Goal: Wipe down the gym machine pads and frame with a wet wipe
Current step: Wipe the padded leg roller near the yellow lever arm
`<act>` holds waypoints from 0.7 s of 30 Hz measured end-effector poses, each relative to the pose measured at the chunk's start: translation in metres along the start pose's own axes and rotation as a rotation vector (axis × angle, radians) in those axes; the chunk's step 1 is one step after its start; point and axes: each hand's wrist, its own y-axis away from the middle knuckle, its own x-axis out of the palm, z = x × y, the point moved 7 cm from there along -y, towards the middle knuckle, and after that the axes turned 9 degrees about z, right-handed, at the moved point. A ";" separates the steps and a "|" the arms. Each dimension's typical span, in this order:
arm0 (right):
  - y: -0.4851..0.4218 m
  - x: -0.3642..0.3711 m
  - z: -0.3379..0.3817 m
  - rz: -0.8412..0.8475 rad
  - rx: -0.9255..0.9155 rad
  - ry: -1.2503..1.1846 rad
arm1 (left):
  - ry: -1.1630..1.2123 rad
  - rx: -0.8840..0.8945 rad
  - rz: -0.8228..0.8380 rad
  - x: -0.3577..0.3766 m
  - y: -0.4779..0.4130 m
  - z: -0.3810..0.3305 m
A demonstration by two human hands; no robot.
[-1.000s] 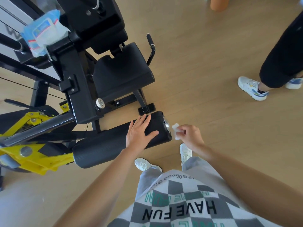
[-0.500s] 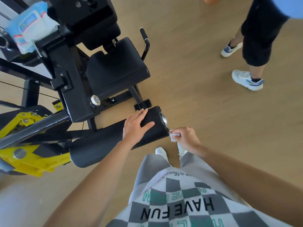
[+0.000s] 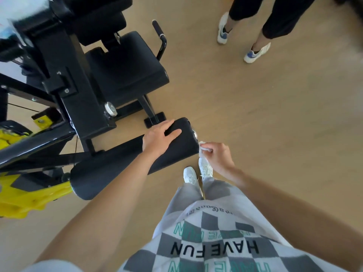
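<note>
A black gym machine fills the left of the head view, with a long black roller pad (image 3: 117, 163) lying across its front. My left hand (image 3: 159, 137) rests flat on top of the pad near its right end, fingers straight. My right hand (image 3: 217, 156) pinches a small white wet wipe (image 3: 203, 148) against the pad's right end face. Behind the roller sits the square black seat pad (image 3: 127, 69) and the black frame column (image 3: 78, 91).
Yellow frame parts (image 3: 23, 195) stick out at the lower left. A curved black handle (image 3: 160, 38) rises beside the seat. Another person's legs and white shoes (image 3: 255, 53) stand on the wooden floor at the upper right. My own shoes (image 3: 196, 171) are just below the roller's end.
My view has shifted and come closer to the machine. The other person has stepped left across the floor. My right hand keeps the wipe at the roller's end, slightly lower; my left hand stays put.
</note>
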 end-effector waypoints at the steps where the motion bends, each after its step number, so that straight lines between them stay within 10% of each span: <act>1: 0.001 -0.002 -0.004 0.013 0.018 0.010 | -0.008 0.015 -0.011 0.000 0.000 0.000; 9: -0.011 -0.042 0.015 -0.130 0.077 0.015 | -0.268 0.343 -0.546 0.019 0.066 -0.015; 21: -0.004 0.007 -0.004 -0.032 0.077 0.042 | -0.439 0.265 -0.353 0.063 0.079 -0.007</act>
